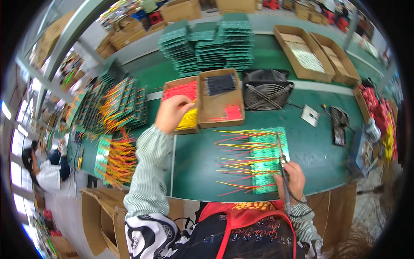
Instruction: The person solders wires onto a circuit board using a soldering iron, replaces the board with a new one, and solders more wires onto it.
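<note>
My left hand (174,113) is over a cardboard box of cut wires, its thumb and forefinger pinched on what looks like a yellow wire, only a short bit of it showing. Under the hand lie red wires (183,90) and yellow wires (188,119). My right hand (292,181) grips a soldering iron (282,159), its tip pointing away from me over the upper right part of a green circuit board (264,162). Red, yellow and dark wires (233,162) stick out to the left from that board, which lies flat on the green table.
Beside the wire box stands another box (222,123) with black and red wires. A black fan (267,90) is behind the board. Stacked boards (207,47) rise at the back; wired boards (118,157) crowd the left. A black device (339,125) sits at right.
</note>
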A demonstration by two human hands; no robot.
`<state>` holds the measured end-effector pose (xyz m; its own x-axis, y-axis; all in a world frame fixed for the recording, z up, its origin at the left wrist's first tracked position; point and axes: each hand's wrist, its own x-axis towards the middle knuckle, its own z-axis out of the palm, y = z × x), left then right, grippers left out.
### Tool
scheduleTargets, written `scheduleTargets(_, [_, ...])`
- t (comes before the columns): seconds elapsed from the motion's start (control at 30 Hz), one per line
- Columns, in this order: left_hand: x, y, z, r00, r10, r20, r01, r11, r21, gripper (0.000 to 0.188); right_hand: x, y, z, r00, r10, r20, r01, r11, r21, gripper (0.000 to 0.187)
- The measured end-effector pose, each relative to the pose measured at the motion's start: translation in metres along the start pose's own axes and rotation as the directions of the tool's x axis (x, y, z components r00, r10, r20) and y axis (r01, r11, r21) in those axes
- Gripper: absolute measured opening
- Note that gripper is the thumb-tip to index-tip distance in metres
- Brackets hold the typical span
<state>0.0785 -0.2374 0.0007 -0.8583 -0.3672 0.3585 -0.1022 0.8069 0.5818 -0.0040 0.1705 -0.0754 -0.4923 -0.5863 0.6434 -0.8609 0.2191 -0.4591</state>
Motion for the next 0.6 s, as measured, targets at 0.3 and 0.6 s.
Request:
scheduleTargets(0.3, [-0.036, 0.099, 0.030, 0.862, -0.156, 0.482, 0.441, 0.700, -0.562, 0.008, 0.009, -0.014, -0.044, 0.992, 0.103, -0.074, -0.098, 0.993, 0.071, 0.043])
scheduleTargets(0.6, [-0.073, 0.178, 0.078, 0.807, 0.274, 0.523, -0.202, 0.960, -0.192, 0.008, -0.009, -0.020, -0.099, 0.917, 0.395, -0.043, -0.351, 0.856, 0.379, 0.025])
